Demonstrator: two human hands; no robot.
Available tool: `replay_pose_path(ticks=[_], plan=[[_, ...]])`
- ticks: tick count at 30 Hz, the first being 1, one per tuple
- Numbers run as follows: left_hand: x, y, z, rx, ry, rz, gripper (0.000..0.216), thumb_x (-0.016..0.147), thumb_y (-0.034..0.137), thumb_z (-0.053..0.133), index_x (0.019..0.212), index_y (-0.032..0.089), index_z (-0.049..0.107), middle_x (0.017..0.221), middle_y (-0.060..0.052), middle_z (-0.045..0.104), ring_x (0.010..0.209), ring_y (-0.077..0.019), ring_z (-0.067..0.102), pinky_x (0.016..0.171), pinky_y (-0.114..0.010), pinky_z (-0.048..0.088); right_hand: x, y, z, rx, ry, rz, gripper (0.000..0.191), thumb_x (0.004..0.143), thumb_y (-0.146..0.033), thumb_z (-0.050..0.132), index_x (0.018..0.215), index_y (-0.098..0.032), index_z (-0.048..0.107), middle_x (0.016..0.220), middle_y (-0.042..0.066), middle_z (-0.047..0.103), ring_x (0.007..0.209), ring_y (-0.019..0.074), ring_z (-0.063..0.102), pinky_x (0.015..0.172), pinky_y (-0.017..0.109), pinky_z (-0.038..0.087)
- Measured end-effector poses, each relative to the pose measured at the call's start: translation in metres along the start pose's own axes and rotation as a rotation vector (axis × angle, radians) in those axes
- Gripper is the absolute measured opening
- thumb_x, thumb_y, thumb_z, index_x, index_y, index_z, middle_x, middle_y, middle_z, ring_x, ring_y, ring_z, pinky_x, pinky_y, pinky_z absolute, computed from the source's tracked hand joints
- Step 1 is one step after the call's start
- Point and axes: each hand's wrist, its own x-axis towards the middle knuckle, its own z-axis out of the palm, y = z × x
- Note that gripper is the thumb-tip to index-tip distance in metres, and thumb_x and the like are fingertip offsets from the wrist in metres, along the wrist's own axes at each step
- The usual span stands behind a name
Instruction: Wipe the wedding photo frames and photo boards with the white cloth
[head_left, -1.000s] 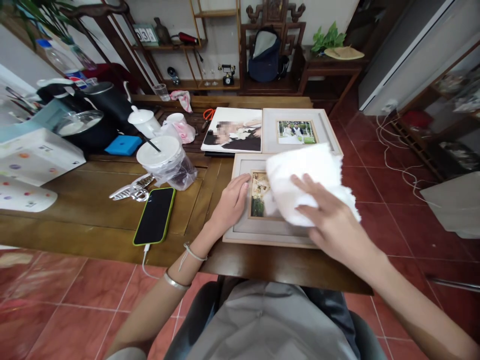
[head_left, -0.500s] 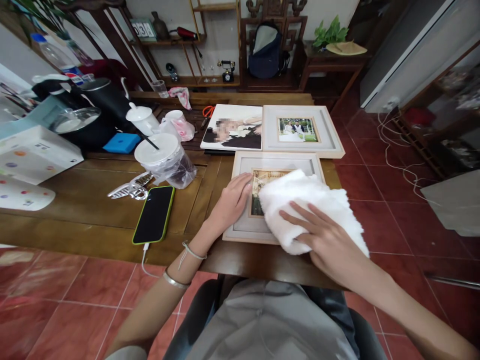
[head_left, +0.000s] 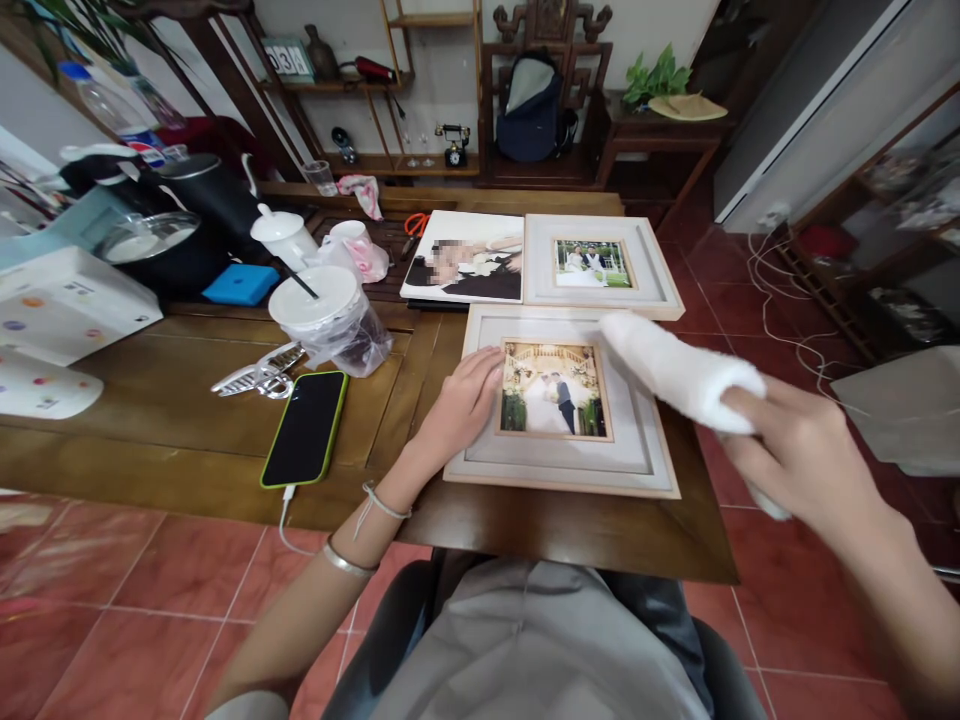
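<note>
A picture frame (head_left: 637,430) with a pale border and a wedding photo lies face up near the table's front edge. My left hand (head_left: 463,403) rests on its left side, fingers stretched out flat and fingertips at the photo's edge. Off the right side of that frame, my right hand (head_left: 802,450) grips a fluffy white cloth (head_left: 675,375). The cloth hangs bunched from the fingers, its far end over the frame's upper right corner. Whether it touches the frame there I cannot tell.
Behind lie a second framed photo (head_left: 654,262) and a photo panel (head_left: 457,285). To the left are a charging phone (head_left: 305,430), a silver hair clip (head_left: 259,370), a bagged lidded cup (head_left: 315,300) and a blue box (head_left: 240,284). Orange-handled scissors (head_left: 416,223) lie farther back. The table (head_left: 720,560) ends at right.
My right hand has moved right and lifted the white cloth off the picture frame, so the whole photo shows. The fingers went from lying spread on the cloth to gripping it. My left hand stayed put.
</note>
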Motion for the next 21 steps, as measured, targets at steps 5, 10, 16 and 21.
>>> replay_pose_path(ticks=[5,10,16,21], plan=[[-0.001,0.0,-0.001,-0.045,0.034,0.006,0.045,0.102,0.034,0.028,0.138,0.014,0.047,0.143,-0.013,0.052,0.136,-0.0205,0.045,0.116,-0.042,0.033,0.057,-0.024,0.019,0.065,-0.017,0.056,0.034,0.074,-0.003,0.046,0.099,-0.014,0.068,0.11,0.018,0.067,0.099,0.0365,0.066,0.076,0.047,0.056],[-0.002,-0.002,-0.002,-0.066,0.041,0.025,0.051,0.102,0.041,0.026,0.145,0.017,0.038,0.153,-0.012,0.039,0.145,-0.0213,0.03,0.12,-0.044,0.024,0.105,-0.067,0.051,0.075,-0.212,-0.13,0.038,0.08,-0.003,0.047,0.113,-0.009,0.065,0.147,0.016,0.045,0.135,0.0419,0.04,0.101,0.055,0.045],[-0.004,0.001,-0.005,-0.09,0.022,-0.02,0.058,0.1,0.051,0.024,0.149,0.021,0.033,0.163,-0.01,0.011,0.15,-0.028,0.004,0.12,-0.05,0.016,0.104,-0.123,0.08,0.102,-0.363,-0.212,0.037,0.075,-0.006,0.062,0.11,-0.014,0.069,0.15,0.014,0.042,0.136,0.0494,0.033,0.106,0.064,0.038],[-0.004,0.0,-0.006,-0.155,0.059,-0.043,0.058,0.1,0.051,0.014,0.149,0.026,0.033,0.162,-0.007,0.019,0.15,-0.0239,0.015,0.121,-0.048,0.017,0.072,-0.155,0.074,0.122,-0.385,-0.252,0.034,0.082,-0.009,0.059,0.111,-0.022,0.07,0.147,0.014,0.045,0.132,0.0488,0.04,0.1,0.068,0.041]])
